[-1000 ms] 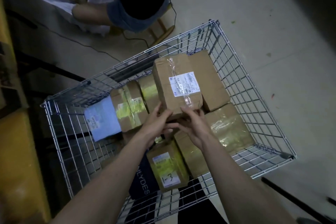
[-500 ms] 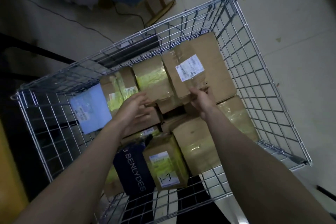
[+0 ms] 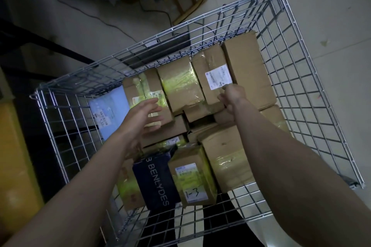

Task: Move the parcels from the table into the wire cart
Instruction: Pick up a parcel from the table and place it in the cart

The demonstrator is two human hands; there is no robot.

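- Dim light; label text on most boxes unreadable. Table not in frame. Seated person at top edge cut off, only lap and stool legs show.
- Wire cart on the floor, far-right corner near top right; its bottom mostly hidden under stacked boxes.
- Labelled parcel lies flat on the top layer at the far side of the cart, label up, long axis running from near edge toward the far wall, tilted slightly left. It sits between a yellow-taped box on its left and a plain large carton on its right, touching both.
- Right hand on the parcel's near right corner, fingers curled over the edge gripping it; fingertips hidden behind the knuckles.
- Left hand spread wide, fingers straight, holding nothing, above the left-side boxes; contact unclear.
- Near edge: dark bag reading "BENLYDES", beside a box marked "1-3".
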